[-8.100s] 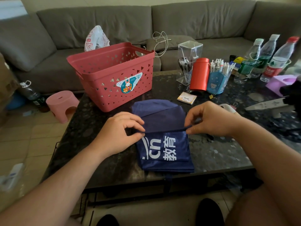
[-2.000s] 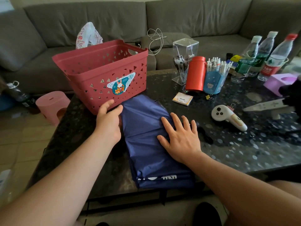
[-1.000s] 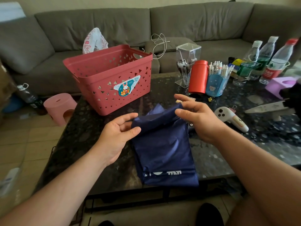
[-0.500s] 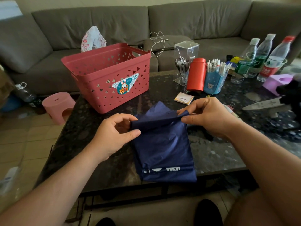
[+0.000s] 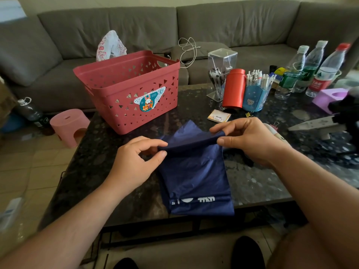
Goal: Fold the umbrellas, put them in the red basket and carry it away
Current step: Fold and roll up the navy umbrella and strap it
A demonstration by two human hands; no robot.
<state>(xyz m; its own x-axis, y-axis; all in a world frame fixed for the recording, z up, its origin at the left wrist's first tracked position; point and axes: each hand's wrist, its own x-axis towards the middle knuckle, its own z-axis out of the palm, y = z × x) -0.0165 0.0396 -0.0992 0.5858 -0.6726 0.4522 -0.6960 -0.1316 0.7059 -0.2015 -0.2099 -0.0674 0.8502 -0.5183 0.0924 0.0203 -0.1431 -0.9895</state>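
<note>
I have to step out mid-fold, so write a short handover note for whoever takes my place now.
Left hand and right hand each pinch the far edge of the navy cloth, lifted off the table.
The cloth's near part lies flat at the table's front edge. The red basket stands behind it, nothing visible inside.
Done: the cloth is partly folded.
Left: finish the fold, put it in the basket, carry the basket away.

Bare forearms, dark shoes (image 5: 246, 253)
</note>
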